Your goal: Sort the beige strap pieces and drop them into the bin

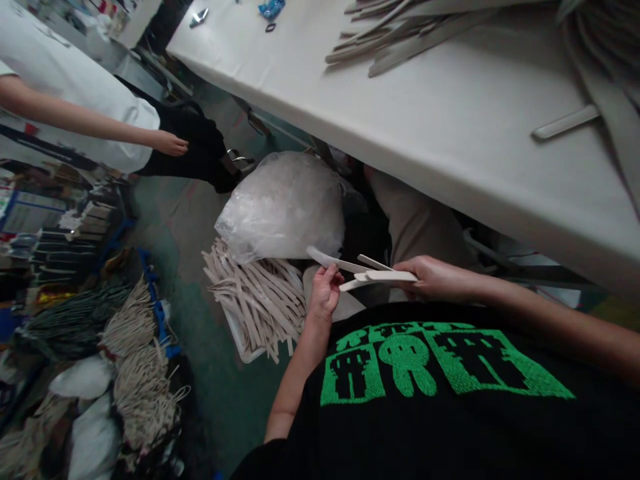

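Note:
My right hand is closed around several flat beige fabric strips, their ends fanning out toward the left. The fingers of my left hand pinch one strip, whose pale tip sticks out past them. Both hands are over my lap, in front of my black shirt with its green print. Beyond my left hand, many similar strips are heaped in a white tub on the floor. A large clear plastic bag with whitish contents stands right behind that heap.
A long table with a pale cover runs across the upper right, bearing more strips and a blue packet. At upper left stands another person in a white shirt. Bundled strips and white bags lie at lower left.

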`<state>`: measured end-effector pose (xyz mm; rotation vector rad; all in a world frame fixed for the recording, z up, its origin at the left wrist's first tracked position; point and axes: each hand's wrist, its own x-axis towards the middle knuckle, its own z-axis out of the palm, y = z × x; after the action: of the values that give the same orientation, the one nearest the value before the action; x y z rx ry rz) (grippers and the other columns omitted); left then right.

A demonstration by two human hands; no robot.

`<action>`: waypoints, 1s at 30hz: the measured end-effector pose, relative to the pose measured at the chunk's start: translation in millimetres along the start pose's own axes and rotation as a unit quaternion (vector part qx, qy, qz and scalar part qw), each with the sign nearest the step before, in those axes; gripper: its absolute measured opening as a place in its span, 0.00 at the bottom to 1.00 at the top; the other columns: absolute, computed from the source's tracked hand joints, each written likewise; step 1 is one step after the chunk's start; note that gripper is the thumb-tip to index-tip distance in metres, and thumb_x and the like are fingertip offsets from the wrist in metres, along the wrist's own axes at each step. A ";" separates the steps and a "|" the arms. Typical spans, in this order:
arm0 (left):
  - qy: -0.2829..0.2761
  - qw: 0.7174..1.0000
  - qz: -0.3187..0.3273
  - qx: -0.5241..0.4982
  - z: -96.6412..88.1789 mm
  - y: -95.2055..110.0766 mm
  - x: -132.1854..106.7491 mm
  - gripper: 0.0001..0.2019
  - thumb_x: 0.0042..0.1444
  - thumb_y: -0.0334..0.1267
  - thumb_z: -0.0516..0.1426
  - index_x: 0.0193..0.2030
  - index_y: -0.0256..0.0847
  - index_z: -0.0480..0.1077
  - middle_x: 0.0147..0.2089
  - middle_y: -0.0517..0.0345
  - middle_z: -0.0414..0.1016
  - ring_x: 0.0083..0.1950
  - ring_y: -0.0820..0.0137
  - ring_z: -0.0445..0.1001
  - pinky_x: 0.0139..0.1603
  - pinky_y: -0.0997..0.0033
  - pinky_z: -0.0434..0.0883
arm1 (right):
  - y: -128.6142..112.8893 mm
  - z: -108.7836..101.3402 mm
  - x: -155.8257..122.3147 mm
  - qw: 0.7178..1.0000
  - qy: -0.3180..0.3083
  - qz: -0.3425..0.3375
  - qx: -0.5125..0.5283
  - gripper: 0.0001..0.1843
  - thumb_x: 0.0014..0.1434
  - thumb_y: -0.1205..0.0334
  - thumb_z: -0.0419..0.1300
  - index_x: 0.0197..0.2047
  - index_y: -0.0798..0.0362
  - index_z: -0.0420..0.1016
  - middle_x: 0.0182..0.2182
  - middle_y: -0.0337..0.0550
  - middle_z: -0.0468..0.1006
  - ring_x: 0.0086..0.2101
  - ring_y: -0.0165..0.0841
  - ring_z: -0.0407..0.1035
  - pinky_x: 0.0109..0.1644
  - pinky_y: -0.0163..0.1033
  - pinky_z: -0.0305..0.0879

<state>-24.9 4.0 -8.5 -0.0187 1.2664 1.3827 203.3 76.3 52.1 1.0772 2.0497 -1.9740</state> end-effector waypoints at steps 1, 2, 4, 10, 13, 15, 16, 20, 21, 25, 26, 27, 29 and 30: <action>0.002 1.000 -0.006 -0.002 -0.8 0.0 0.2 0.15 0.42 0.33 0.71 0.30 0.37 0.69 0.23 0.69 0.67 0.23 0.82 0.66 0.29 0.80 0.65 | 1.9 0.8 -3.1 1.000 0.014 0.008 -0.011 0.17 0.58 0.47 0.56 0.34 0.53 0.71 0.22 0.41 0.75 0.21 0.31 0.68 0.22 0.33 0.57; 0.002 1.000 -0.017 -0.002 0.3 -1.3 -0.1 0.14 0.43 0.32 0.71 0.30 0.38 0.68 0.23 0.69 0.67 0.23 0.82 0.66 0.29 0.80 0.65 | 2.7 2.2 -3.4 0.999 0.027 0.012 -0.019 0.16 0.59 0.48 0.55 0.33 0.53 0.70 0.21 0.41 0.75 0.20 0.31 0.68 0.22 0.33 0.57; 0.003 0.999 -0.049 0.004 7.5 -5.7 -2.1 0.12 0.45 0.30 0.69 0.30 0.38 0.68 0.24 0.68 0.69 0.24 0.80 0.68 0.30 0.79 0.67 | 0.8 5.8 3.8 0.999 0.043 0.015 -0.015 0.15 0.61 0.50 0.54 0.33 0.53 0.69 0.21 0.41 0.74 0.21 0.31 0.68 0.22 0.33 0.58; 0.018 0.998 -0.048 -0.033 26.3 2.1 -2.2 0.07 0.52 0.27 0.64 0.30 0.38 0.69 0.26 0.66 0.71 0.26 0.81 0.70 0.31 0.80 0.68 | -4.4 1.6 27.3 0.999 0.032 0.011 0.025 0.15 0.61 0.50 0.56 0.35 0.55 0.71 0.23 0.41 0.75 0.22 0.31 0.70 0.25 0.32 0.61; 0.026 0.995 -0.065 -0.075 20.9 9.2 1.2 0.07 0.55 0.26 0.61 0.29 0.38 0.69 0.24 0.67 0.69 0.25 0.82 0.68 0.33 0.81 0.69 | 2.5 -3.5 14.1 0.997 0.057 0.046 0.035 0.19 0.60 0.45 0.56 0.35 0.55 0.72 0.21 0.41 0.74 0.21 0.32 0.69 0.24 0.34 0.62; 0.041 0.989 -0.111 -0.084 17.4 4.1 2.5 0.07 0.56 0.26 0.59 0.28 0.37 0.68 0.23 0.66 0.69 0.24 0.82 0.68 0.33 0.80 0.70 | 7.2 -3.0 -0.2 0.995 0.057 0.077 0.032 0.21 0.60 0.43 0.56 0.34 0.54 0.72 0.21 0.42 0.74 0.20 0.33 0.69 0.24 0.34 0.61; 0.050 0.986 -0.133 -0.087 16.5 -1.2 2.7 0.07 0.56 0.26 0.59 0.28 0.37 0.68 0.23 0.66 0.69 0.24 0.82 0.68 0.33 0.80 0.70 | 9.4 -1.5 -7.9 0.994 0.049 0.091 0.027 0.21 0.61 0.43 0.55 0.34 0.54 0.72 0.21 0.42 0.74 0.20 0.33 0.69 0.23 0.35 0.60; 0.066 0.978 -0.185 -0.072 17.2 -27.7 0.6 0.06 0.55 0.26 0.60 0.29 0.37 0.68 0.23 0.66 0.68 0.24 0.81 0.68 0.29 0.80 0.69 | 18.2 7.2 -34.9 0.992 0.039 0.114 -0.029 0.18 0.61 0.48 0.55 0.27 0.52 0.69 0.21 0.42 0.74 0.21 0.33 0.67 0.23 0.36 0.55; 0.062 0.978 -0.191 -0.060 18.0 -33.2 -0.8 0.06 0.54 0.26 0.61 0.29 0.37 0.68 0.23 0.66 0.68 0.24 0.81 0.68 0.29 0.80 0.68 | 20.0 9.2 -38.7 0.991 0.045 0.113 -0.048 0.18 0.61 0.49 0.55 0.26 0.52 0.69 0.20 0.42 0.73 0.21 0.32 0.66 0.24 0.36 0.54; 0.011 0.980 -0.199 -0.008 24.8 -47.7 -10.6 0.08 0.47 0.25 0.64 0.30 0.37 0.69 0.26 0.66 0.69 0.25 0.80 0.67 0.29 0.80 0.67 | 19.5 15.4 -30.0 0.988 0.063 0.125 -0.061 0.15 0.61 0.53 0.54 0.27 0.52 0.70 0.20 0.41 0.73 0.21 0.31 0.66 0.24 0.36 0.54; -0.010 0.980 -0.200 0.000 27.5 -49.8 -13.7 0.09 0.46 0.24 0.65 0.30 0.37 0.69 0.26 0.65 0.70 0.25 0.80 0.67 0.29 0.80 0.66 | 17.1 16.2 -22.3 0.988 0.066 0.129 -0.046 0.15 0.62 0.53 0.54 0.28 0.53 0.71 0.20 0.41 0.74 0.21 0.31 0.66 0.24 0.36 0.55; -0.030 0.979 -0.199 0.006 30.1 -51.1 -16.4 0.09 0.44 0.24 0.65 0.31 0.36 0.70 0.27 0.65 0.70 0.25 0.81 0.66 0.29 0.79 0.66 | 14.2 16.7 -13.6 0.989 0.068 0.130 -0.028 0.16 0.62 0.52 0.53 0.29 0.53 0.71 0.20 0.42 0.74 0.20 0.31 0.67 0.23 0.35 0.56; -0.057 0.979 -0.193 0.015 34.3 -51.4 -19.5 0.10 0.43 0.25 0.67 0.32 0.36 0.72 0.28 0.64 0.71 0.26 0.81 0.65 0.30 0.79 0.64 | 8.6 16.1 2.0 0.991 0.068 0.120 0.003 0.19 0.63 0.47 0.53 0.32 0.54 0.72 0.21 0.42 0.75 0.20 0.32 0.68 0.23 0.35 0.58; -0.060 0.980 -0.188 0.020 35.0 -50.4 -19.1 0.10 0.44 0.26 0.67 0.33 0.36 0.73 0.29 0.64 0.71 0.26 0.81 0.65 0.31 0.78 0.64 | 6.9 15.1 6.8 0.992 0.061 0.113 0.011 0.21 0.63 0.44 0.53 0.32 0.54 0.72 0.21 0.43 0.75 0.21 0.32 0.69 0.23 0.35 0.59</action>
<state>38.9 -1.1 -13.9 -0.1396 1.1215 1.0170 196.0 64.8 40.4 1.3989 1.8679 -1.8658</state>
